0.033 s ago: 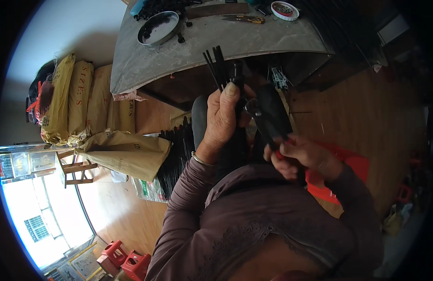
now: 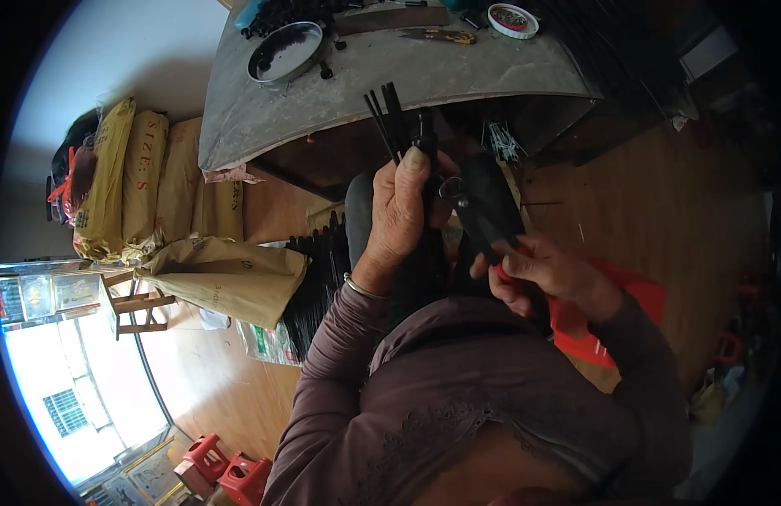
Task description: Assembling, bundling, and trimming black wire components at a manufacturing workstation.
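My left hand (image 2: 397, 202) is closed round a bundle of thin black rods (image 2: 394, 114) that stick up above its fingers. A thicker black cylindrical end (image 2: 425, 126) rises beside the thumb. My right hand (image 2: 538, 270) grips pliers (image 2: 487, 238) with red handles. Their rounded metal jaws look parted and sit just right of my left fingers, close to the black piece. I cannot tell whether the jaws touch it. Both hands are above my lap, in front of the table.
On the grey table (image 2: 458, 72) stand a round metal dish (image 2: 255, 63), a yellow-handled knife (image 2: 458, 36) and a white lid of small parts (image 2: 534, 24). Black rods (image 2: 310, 291) lean left of my legs beside tan sacks (image 2: 141, 185). A red plastic stool (image 2: 643, 291) stands right.
The plier jaws look wider apart, and my right hand has shifted slightly. My left hand keeps the rods, tipped a little further left.
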The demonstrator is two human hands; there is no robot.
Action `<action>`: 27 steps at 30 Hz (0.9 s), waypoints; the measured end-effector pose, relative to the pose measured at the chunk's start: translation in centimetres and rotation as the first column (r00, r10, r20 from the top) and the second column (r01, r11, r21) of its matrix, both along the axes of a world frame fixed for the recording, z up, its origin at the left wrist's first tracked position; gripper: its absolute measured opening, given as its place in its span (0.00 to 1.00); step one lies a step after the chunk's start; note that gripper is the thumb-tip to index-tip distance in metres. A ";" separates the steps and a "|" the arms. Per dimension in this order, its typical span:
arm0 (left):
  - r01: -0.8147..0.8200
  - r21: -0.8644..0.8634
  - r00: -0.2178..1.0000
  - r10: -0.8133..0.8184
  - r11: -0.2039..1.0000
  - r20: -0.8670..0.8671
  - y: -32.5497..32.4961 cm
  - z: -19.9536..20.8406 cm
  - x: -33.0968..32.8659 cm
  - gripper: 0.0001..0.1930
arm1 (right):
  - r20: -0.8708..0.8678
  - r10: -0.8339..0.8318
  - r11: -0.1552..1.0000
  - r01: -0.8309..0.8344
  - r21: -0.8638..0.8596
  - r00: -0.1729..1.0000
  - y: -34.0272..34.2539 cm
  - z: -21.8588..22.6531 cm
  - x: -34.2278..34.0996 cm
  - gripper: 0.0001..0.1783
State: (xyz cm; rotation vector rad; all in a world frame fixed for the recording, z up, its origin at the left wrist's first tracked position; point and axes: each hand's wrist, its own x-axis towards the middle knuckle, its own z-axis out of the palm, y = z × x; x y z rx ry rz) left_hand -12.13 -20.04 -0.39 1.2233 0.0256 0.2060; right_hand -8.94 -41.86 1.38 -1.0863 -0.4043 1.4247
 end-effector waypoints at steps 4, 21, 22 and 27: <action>0.022 -0.023 1.000 -0.023 0.999 -0.013 0.3 -0.1 0.2 0.28 | 0.160 -0.084 0.996 0.085 0.006 0.983 0.5 0.9 0.3 0.31; 0.144 -0.125 0.987 -0.151 0.982 -0.053 0.9 -0.3 1.0 0.31 | 0.014 0.011 0.968 -0.007 -0.253 1.000 1.0 1.7 0.1 0.19; 0.238 -0.160 0.968 -0.247 0.958 -0.041 1.2 -0.5 1.3 0.33 | 0.017 0.013 0.967 -0.009 -0.255 1.000 1.1 1.4 0.1 0.19; 0.093 -0.260 0.992 -0.113 0.961 -0.064 0.9 -0.3 2.5 0.28 | 0.828 -0.362 0.888 0.430 0.166 0.428 0.7 -2.7 2.9 0.09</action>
